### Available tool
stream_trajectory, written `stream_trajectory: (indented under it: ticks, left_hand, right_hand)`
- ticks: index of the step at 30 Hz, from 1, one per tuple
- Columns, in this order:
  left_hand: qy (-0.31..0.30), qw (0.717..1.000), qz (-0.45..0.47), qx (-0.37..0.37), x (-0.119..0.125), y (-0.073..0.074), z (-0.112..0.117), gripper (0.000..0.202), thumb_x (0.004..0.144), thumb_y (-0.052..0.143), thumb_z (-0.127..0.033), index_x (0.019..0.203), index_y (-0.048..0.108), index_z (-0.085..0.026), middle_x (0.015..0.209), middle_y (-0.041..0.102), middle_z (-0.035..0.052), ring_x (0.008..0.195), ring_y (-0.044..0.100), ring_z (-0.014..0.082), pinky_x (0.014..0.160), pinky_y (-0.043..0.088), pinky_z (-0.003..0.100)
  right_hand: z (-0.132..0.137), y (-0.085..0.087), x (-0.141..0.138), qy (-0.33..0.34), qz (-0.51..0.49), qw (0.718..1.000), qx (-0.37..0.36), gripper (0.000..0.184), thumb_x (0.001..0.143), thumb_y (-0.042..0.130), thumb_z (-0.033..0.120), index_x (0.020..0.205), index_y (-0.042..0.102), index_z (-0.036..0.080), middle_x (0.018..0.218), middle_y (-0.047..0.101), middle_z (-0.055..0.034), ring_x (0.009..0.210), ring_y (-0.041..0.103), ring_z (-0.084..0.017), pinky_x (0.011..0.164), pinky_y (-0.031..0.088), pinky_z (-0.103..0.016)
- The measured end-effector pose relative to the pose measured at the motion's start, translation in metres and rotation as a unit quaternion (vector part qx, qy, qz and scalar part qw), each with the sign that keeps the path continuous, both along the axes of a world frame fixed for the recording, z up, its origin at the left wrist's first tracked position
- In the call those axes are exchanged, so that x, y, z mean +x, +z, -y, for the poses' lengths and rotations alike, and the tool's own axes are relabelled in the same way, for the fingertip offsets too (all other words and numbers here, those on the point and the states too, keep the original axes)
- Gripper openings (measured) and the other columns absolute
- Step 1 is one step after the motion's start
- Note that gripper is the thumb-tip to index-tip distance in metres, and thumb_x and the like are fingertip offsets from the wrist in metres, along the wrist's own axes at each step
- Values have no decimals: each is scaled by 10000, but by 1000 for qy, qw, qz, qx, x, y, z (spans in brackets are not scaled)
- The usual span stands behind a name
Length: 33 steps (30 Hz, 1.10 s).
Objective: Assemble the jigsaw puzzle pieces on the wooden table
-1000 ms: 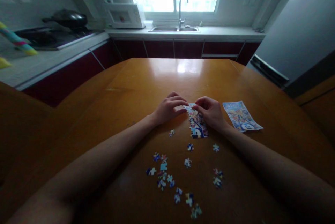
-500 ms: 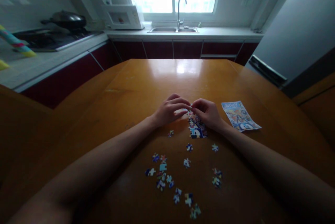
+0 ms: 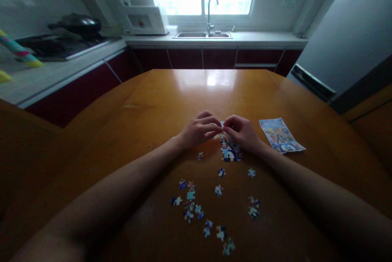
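On the orange wooden table (image 3: 171, 98) lies a partly joined jigsaw strip (image 3: 230, 151). My left hand (image 3: 197, 130) and my right hand (image 3: 241, 132) meet at its far end, fingers curled and pinched together over the top pieces. What lies between the fingertips is too small to make out. Several loose puzzle pieces (image 3: 196, 209) are scattered nearer to me, between my forearms.
A printed picture sheet (image 3: 280, 135) lies right of my right hand. Beyond the table runs a counter with a sink and tap (image 3: 210, 29), a microwave (image 3: 143, 19) and a wok on the stove (image 3: 75, 23). A grey fridge (image 3: 346, 37) stands at the right.
Both hands have drawn a little closer over the strip's far end, and my left fingers have curled in more. The loose pieces lie as before.
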<state>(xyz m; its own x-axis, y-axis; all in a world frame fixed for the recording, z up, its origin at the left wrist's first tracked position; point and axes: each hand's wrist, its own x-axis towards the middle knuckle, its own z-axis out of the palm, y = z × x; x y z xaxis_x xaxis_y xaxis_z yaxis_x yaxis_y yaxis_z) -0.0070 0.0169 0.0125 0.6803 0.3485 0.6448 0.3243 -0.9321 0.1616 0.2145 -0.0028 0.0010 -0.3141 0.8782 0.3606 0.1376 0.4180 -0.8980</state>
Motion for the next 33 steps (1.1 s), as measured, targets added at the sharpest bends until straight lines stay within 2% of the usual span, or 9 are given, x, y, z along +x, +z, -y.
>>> stream_trajectory:
  ticks: [3,8,10,17,33]
  left_hand:
    - [-4,1000,5,-10,0,1,0,89,933,693,-251,1002,741,-283,989,754,7,901,591,169,843,516,321]
    - [5,999,12,-47,-6,-1,-6,79,920,705,-295,964,769,-279,936,760,19,868,599,176,817,509,329]
    - [8,997,5,-71,-10,-2,-9,95,923,700,-318,943,777,-265,914,759,31,850,602,178,804,506,331]
    - [10,992,-25,-126,-13,-3,-11,137,936,681,-354,929,788,-269,918,759,36,859,609,182,822,500,341]
    - [-1,989,-55,-139,-11,-1,-8,143,945,665,-347,920,790,-285,914,739,28,882,606,177,837,502,335]
  right_hand:
    - [-1,-1,0,-17,6,1000,8,88,825,680,280,842,655,198,761,673,-17,679,596,-158,629,472,-312]
    - [-4,-1,2,-124,0,992,34,70,824,616,238,812,668,194,737,654,-12,666,580,-159,618,452,-306]
    - [-5,-1,3,-146,3,989,36,77,819,605,228,807,672,190,736,656,-15,669,585,-162,616,450,-304]
    - [-5,-3,2,-145,31,988,35,81,814,594,216,792,669,195,719,654,-16,649,566,-162,620,440,-308]
    - [-6,-4,1,-136,45,989,31,106,814,571,207,800,675,192,730,662,-25,655,568,-168,628,438,-315]
